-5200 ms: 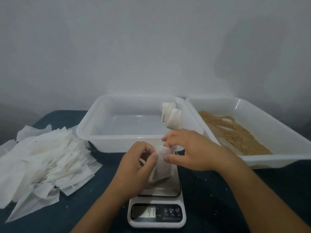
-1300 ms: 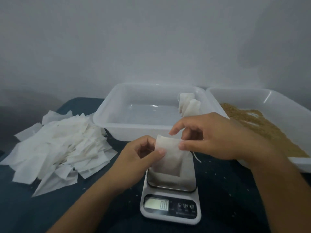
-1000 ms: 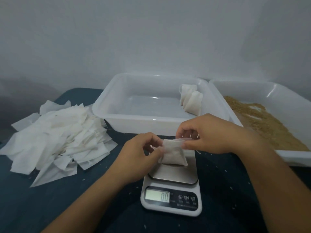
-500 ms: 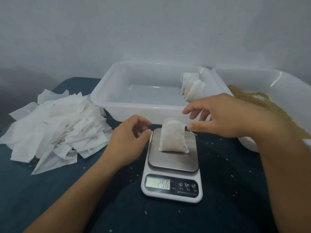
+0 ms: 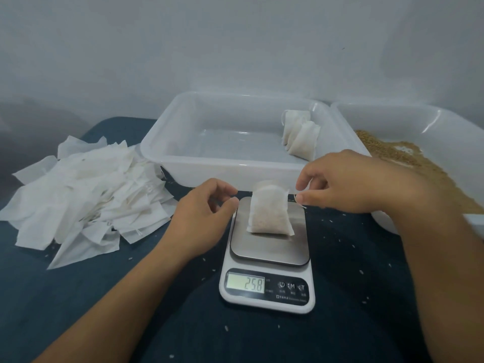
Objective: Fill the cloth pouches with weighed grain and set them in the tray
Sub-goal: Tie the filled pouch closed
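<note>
So the small white cloth pouch with grain in it [image 5: 269, 213] is sitting upright on the steel plate of my little white digital kitchen scale [image 5: 267, 258], and the display reads 258. You can see the brownish grain through the fabric in the lower part of the pouch.

My left hand [image 5: 201, 221] is just beside the pouch on its left, fingers loosely curled with thumb and forefinger close together, but it's got nothing in it and isn't touching the pouch. My right hand [image 5: 351, 184] is on the other side, near the pouch's top corner, with thumb and forefinger pinched near a thin white drawstring [image 5: 301, 204] coming off the pouch. I honestly can't tell if the string is actually between my fingertips or just lying next to them.

Behind the scale is the clear plastic rectangular tray [image 5: 235, 169], with two filled white pouches [image 5: 301, 134] leaning against each other in its far right corner. To the right of that is a second clear plastic tub [image 5: 392, 113] holding loose brown grain [image 5: 408, 158]. Off to my left there's a messy heap of flat, empty white cloth pouches [image 5: 86, 195] on the dark blue tablecloth [image 5: 353, 284], which has stray grains scattered around the scale.
</note>
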Available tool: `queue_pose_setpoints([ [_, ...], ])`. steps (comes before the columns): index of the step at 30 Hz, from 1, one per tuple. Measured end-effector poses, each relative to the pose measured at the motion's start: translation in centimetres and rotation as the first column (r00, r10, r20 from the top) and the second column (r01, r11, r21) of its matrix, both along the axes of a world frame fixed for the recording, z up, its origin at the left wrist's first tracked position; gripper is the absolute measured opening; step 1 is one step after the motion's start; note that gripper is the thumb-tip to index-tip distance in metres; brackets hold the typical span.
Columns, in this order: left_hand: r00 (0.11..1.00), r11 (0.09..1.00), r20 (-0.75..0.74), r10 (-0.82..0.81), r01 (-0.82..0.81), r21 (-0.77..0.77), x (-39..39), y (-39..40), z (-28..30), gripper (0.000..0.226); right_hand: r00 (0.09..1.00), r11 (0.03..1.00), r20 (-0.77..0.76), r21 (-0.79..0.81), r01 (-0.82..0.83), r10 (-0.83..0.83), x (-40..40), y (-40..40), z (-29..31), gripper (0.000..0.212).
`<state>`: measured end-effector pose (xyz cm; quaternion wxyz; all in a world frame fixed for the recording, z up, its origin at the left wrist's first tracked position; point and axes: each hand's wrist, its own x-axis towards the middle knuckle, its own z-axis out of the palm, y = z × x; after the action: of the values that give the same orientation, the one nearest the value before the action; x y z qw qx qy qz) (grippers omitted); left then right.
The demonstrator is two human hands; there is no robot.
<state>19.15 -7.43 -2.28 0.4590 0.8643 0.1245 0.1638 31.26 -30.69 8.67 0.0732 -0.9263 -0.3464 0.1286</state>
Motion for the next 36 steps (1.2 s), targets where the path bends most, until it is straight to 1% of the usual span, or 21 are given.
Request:
queue_pose_setpoints([
  [2, 1.0, 1.0, -0.003, -0.009, 0.009, 0.01, 0.0, -0.2, 0.0, 0.006, 1.0, 0.998, -0.009, -0.056, 0.007, -0.008, 0.1, 0.4, -0.8, 0.025],
  [5, 1.0, 1.0, 0.003, -0.019, 0.019, 0.014, 0.0, -0.5, 0.0, 0.007, 0.998, 0.995, -0.047, -0.083, 0.047, -0.051, 0.1, 1.3, -1.8, 0.046],
  [7, 1.0, 0.999, 0.006, -0.025, 0.025, 0.027, -0.1, -0.7, 0.0, 0.006, 0.995, 0.994, -0.072, -0.091, 0.064, -0.071, -0.1, 1.9, -2.4, 0.057],
  [8, 1.0, 0.999, 0.009, -0.027, 0.027, 0.031, -0.1, -0.7, 0.0, 0.006, 0.995, 0.994, -0.065, -0.087, 0.066, -0.072, -0.1, 2.2, -2.7, 0.06],
  [10, 1.0, 0.999, 0.016, -0.026, 0.026, 0.026, -0.2, -0.7, 0.0, 0.007, 0.997, 0.995, 0.001, -0.048, 0.083, -0.083, -0.2, 2.8, -3.3, 0.061],
  [12, 1.0, 0.999, 0.018, -0.024, 0.023, 0.029, -0.2, -0.7, 0.1, 0.007, 0.992, 0.995, 0.079, 0.002, 0.102, -0.102, -0.3, 3.3, -3.7, 0.056],
  [13, 1.0, 0.999, 0.019, -0.023, 0.022, 0.033, -0.2, -0.6, 0.1, 0.007, 0.989, 0.994, 0.096, 0.02, 0.107, -0.109, -0.4, 3.5, -3.8, 0.05],
  [16, 0.999, 1.0, 0.03, -0.02, 0.019, 0.025, -0.4, -0.6, 0.2, 0.009, 0.988, 0.99, 0.093, 0.084, 0.117, -0.125, -0.9, 4.1, -4.2, 0.027],
  [18, 0.999, 1.0, 0.033, -0.019, 0.018, 0.014, -0.4, -0.6, 0.3, 0.01, 0.99, 0.987, 0.089, 0.124, 0.099, -0.111, -1.2, 4.4, -4.3, 0.018],
  [21, 0.999, 1.0, 0.037, -0.014, 0.014, -0.016, -0.5, -0.7, 0.4, 0.015, 0.994, 0.989, 0.073, 0.131, 0.072, -0.082, -1.7, 4.6, -4.1, 0.016],
  [23, 0.999, 0.999, 0.039, -0.02, 0.021, -0.034, -0.6, -0.7, 0.5, 0.02, 0.998, 0.99, 0.063, 0.136, 0.023, -0.032, -2.1, 4.6, -3.4, 0.015],
  [25, 0.998, 0.997, 0.036, -0.047, 0.049, -0.062, -0.8, -0.7, 0.7, 0.03, 0.999, 0.982, 0.035, 0.187, -0.023, 0.017, -2.7, 4.3, -2.6, 0.014],
  [26, 0.997, 0.993, 0.04, -0.066, 0.07, -0.093, -0.9, -0.7, 0.8, 0.036, 0.999, 0.976, 0.025, 0.214, -0.037, 0.032, -3.0, 4.1, -2.1, 0.014],
  [28, 0.993, 0.971, 0.061, -0.098, 0.109, -0.214, -0.9, -0.9, 1.0, 0.047, 0.998, 0.961, 0.015, 0.27, -0.058, 0.056, -3.5, 3.8, -1.0, 0.015],
  [30, 0.986, 0.934, 0.107, -0.129, 0.157, -0.322, -1.0, -1.1, 1.3, 0.043, 0.997, 0.941, 0.027, 0.329, -0.08, 0.075, -4.1, 3.4, -0.1, 0.016],
  [31, 0.98, 0.923, 0.133, -0.147, 0.184, -0.339, -1.0, -1.2, 1.6, 0.037, 0.996, 0.929, 0.044, 0.358, -0.091, 0.081, -4.3, 3.2, 0.2, 0.016],
  [33, 0.968, 0.916, 0.177, -0.176, 0.227, -0.331, -1.1, -1.5, 2.0, 0.026, 0.994, 0.913, 0.075, 0.395, -0.104, 0.081, -4.6, 3.0, 0.6, 0.016],
  [36, 0.967, 0.937, 0.215, -0.138, 0.198, -0.288, -1.3, -1.8, 2.3, 0.027, 0.991, 0.914, 0.099, 0.389, -0.12, 0.088, -4.9, 2.9, 0.9, 0.014],
])
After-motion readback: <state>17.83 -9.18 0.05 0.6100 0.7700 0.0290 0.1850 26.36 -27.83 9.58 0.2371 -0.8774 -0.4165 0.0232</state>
